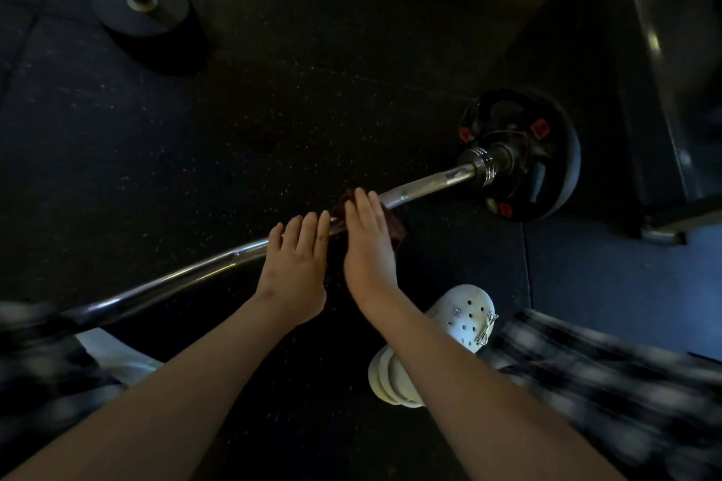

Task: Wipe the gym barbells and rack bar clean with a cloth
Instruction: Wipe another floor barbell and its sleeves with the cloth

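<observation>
I am looking down at the barbell (pixel 422 185), which is lying on the dark floor (pixel 234 129). It is running from near left to far right, with a black weight plate (pixel 547 168) on its far right end. My right grip (pixel 367 246) is pressing the dark red cloth (pixel 396 232) onto the bar, fingers straight and side by side, not curled round it. The cloth is sitting on the bar, well short of the plate. My left grip (pixel 295 266) is lying flat on the bare bar just left of the cloth, fingers straight too, holding nothing. The picture is dark, so I think the cloth is covering only the top of the bar, but I cannot be sure.

To wipe well, I am thinking I should wrap the cloth round the bar so it rubs underneath as well. I should press down with the left grip so the bar is not rolling, then slide the cloth toward the plate in long rubs.
</observation>
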